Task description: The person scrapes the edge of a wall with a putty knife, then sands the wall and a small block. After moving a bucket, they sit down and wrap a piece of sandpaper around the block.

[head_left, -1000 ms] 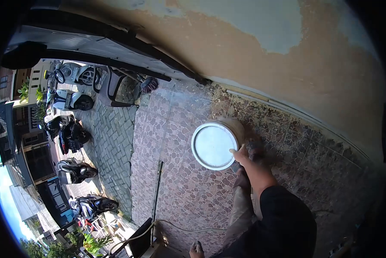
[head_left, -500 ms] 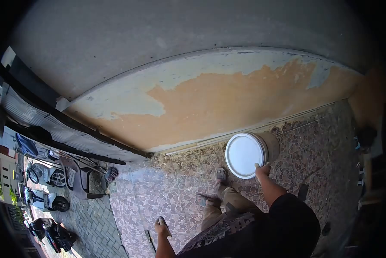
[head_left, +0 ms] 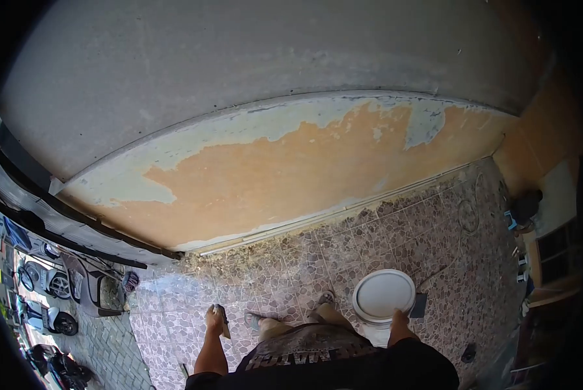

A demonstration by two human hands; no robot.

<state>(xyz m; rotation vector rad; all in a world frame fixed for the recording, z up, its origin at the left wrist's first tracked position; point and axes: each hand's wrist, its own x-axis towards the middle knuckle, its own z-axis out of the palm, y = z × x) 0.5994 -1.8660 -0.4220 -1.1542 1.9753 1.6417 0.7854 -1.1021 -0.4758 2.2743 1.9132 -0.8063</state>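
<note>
My right hand (head_left: 399, 318) grips the near rim of a white bucket (head_left: 375, 316), whose round white top faces up toward me. The bucket is beside my right leg, over the patterned tile floor. Out to the left, my left hand (head_left: 213, 319) is closed around a small flat scraper (head_left: 223, 321) with a dark upper part and a pale lower end. Both my sandalled feet stand on the tiles between the two hands.
A wall (head_left: 291, 172) with peeled orange and pale paint runs ahead, its base dirty. Parked motorbikes (head_left: 48, 318) stand on paving at the left. A dark flat piece (head_left: 419, 305) lies beside the bucket. A hose (head_left: 468, 214) lies coiled near the right corner.
My body and view have turned to the right. The bucket, tilted out before, has come closer to my right leg with its top facing up. My left hand has risen in view with the scraper.
</note>
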